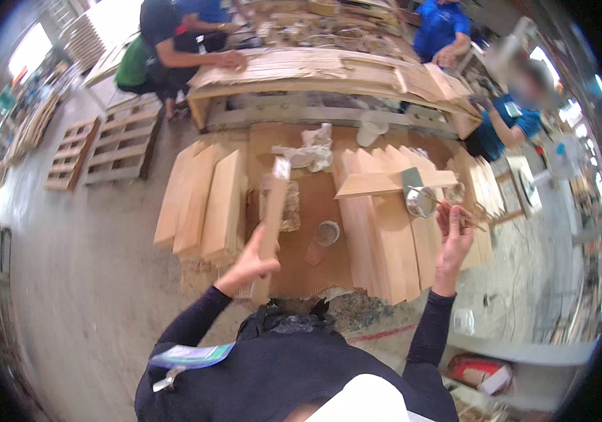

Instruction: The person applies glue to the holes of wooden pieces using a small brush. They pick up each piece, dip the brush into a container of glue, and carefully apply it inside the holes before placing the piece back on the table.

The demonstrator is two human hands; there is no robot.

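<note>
My left hand [248,264] is closed around a narrow wooden piece [271,221], which stands tilted up with a white patch at its far end. On the right, my right hand [455,243] pinches a thin wooden stick [441,203] whose far end reaches to a small round metal can [421,202]. The can sits beside a dark green piece [411,177] on the right stack of angled-end boards [378,239]. Across that stack lies a loose board [371,184]. Another group of angled boards [206,197] stands to the left of my left hand.
Between the stacks, cardboard [304,274] carries a clear cup [327,233] and crumpled white cloth or paper [311,149]. Beyond is a long wooden workbench [294,74] with several people around it. Pallets [124,141] lie at the far left, and a person [508,126] is close at the right.
</note>
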